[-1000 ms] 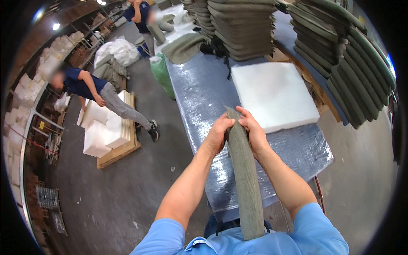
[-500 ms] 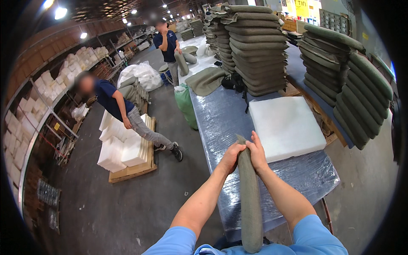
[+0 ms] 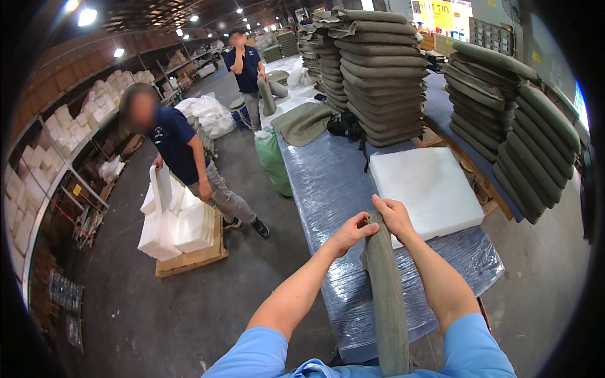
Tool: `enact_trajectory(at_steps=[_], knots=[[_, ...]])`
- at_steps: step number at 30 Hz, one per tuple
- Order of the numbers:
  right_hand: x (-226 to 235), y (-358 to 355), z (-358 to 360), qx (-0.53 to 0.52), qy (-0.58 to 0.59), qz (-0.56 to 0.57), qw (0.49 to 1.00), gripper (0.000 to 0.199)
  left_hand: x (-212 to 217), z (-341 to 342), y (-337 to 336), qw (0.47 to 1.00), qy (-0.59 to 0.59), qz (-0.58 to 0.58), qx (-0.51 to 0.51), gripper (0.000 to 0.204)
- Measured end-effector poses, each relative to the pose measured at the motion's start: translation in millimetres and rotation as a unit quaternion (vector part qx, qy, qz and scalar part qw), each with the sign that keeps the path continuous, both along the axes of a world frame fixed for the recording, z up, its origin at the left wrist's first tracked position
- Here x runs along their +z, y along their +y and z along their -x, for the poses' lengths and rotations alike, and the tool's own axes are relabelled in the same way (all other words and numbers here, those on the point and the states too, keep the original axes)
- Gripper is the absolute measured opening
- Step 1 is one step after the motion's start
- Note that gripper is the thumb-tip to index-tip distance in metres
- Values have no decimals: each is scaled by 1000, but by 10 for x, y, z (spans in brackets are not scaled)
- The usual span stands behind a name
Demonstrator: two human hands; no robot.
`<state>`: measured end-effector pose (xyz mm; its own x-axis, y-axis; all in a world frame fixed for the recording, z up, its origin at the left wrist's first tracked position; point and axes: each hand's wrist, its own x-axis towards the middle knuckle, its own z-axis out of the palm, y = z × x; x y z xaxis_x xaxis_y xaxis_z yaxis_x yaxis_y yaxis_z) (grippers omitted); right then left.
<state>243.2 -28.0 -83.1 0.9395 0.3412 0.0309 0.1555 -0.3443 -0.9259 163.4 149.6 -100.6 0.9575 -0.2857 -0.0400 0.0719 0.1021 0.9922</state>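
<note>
Both hands hold the far end of a long grey-green fabric cushion cover (image 3: pixel 387 302), whose narrow edge runs back toward my body. My left hand (image 3: pixel 351 234) grips the left side of that end, thumb and fingers at its edge. My right hand (image 3: pixel 394 219) pinches the other side, thumb forward near the opening. What fills the cover, if anything, is hidden. A white block of foam or batting (image 3: pixel 428 186) lies flat just beyond my right hand, on a table (image 3: pixel 328 179) wrapped in shiny clear film.
Tall stacks of grey-green cushions (image 3: pixel 381 75) stand at the table's far end, with more stacks (image 3: pixel 535 145) on the right. A loose grey-green cloth (image 3: pixel 302 123) and a green bag (image 3: pixel 272 165) are farther left. One co-worker (image 3: pixel 179 142) handles white slabs on a pallet (image 3: pixel 192 258); another (image 3: pixel 246 69) stands behind.
My hands have shifted slightly right and spread at the cover's end, which now looks more open. The nearer co-worker has straightened and lifted a white slab's edge.
</note>
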Motion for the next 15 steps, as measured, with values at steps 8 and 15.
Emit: enact_trajectory(at_steps=[8,15], knots=[[26,50,-176,8,106,-154,982,57,-148,-191,32,972,101,178,-116,68],[-20,200,-152,-68,-3,-205,976,63,-119,-435,220,982,79,103,-137,67]])
